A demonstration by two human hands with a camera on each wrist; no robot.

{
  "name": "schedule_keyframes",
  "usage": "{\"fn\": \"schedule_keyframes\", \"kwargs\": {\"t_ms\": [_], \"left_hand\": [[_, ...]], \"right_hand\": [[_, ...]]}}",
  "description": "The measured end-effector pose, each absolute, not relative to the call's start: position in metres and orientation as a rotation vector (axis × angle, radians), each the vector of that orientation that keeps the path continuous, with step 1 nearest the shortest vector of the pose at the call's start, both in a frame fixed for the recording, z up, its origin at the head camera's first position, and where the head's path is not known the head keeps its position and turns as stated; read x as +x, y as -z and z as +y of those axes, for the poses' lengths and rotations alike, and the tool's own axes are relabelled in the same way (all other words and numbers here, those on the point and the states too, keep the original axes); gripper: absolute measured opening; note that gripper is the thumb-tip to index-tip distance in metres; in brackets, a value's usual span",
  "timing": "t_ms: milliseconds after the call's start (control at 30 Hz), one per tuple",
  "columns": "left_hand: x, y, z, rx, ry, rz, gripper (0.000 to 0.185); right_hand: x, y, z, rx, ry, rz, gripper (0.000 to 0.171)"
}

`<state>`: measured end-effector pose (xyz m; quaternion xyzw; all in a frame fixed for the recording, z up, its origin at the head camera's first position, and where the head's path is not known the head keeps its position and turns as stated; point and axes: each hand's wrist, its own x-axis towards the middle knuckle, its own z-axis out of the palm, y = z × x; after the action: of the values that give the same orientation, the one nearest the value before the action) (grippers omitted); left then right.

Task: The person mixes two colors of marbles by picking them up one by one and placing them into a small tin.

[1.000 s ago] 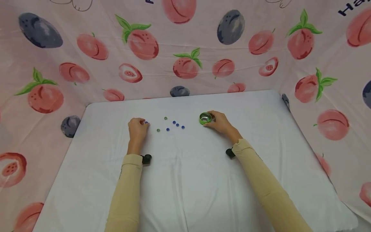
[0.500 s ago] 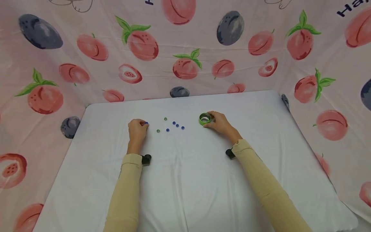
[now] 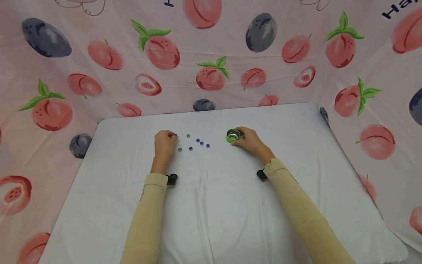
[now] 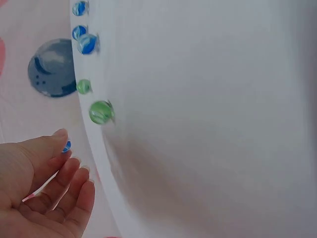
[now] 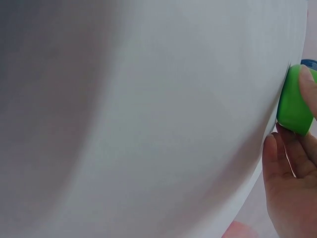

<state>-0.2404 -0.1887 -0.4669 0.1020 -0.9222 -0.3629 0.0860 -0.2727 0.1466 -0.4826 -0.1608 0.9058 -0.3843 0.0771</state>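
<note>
Between thumb and index finger, my left hand [image 3: 165, 146] pinches a blue marble [image 4: 67, 147], which the fingertips partly cover. The hand is just left of the loose marbles on the white table. My right hand [image 3: 251, 141] holds a small round green tin [image 3: 233, 135] by its right side; its top is uncovered and the inside is silvery. In the right wrist view the green wall of the tin [image 5: 294, 104] shows between thumb and fingers, standing on the cloth.
Two green marbles, one farther back [image 3: 188, 135] and one nearer [image 3: 180, 149], lie close to my left hand. Several blue marbles [image 3: 202, 143] lie between them and the tin. A fruit-print curtain [image 3: 184, 88] hangs behind the white-covered table [image 3: 211, 205].
My left hand has lifted the blue marble and moved right and slightly away with it, toward the green marbles. The right hand and the tin have stayed in place.
</note>
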Motion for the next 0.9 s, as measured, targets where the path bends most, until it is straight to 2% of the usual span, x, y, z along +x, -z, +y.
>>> {"fn": "schedule_keyframes", "kwargs": {"t_ms": [900], "left_hand": [[-0.259,0.446,-0.107,-0.011,1.038,-2.826,0.026]], "right_hand": [[-0.273,0.481,0.146,-0.500,1.163,2.711,0.064]]}}
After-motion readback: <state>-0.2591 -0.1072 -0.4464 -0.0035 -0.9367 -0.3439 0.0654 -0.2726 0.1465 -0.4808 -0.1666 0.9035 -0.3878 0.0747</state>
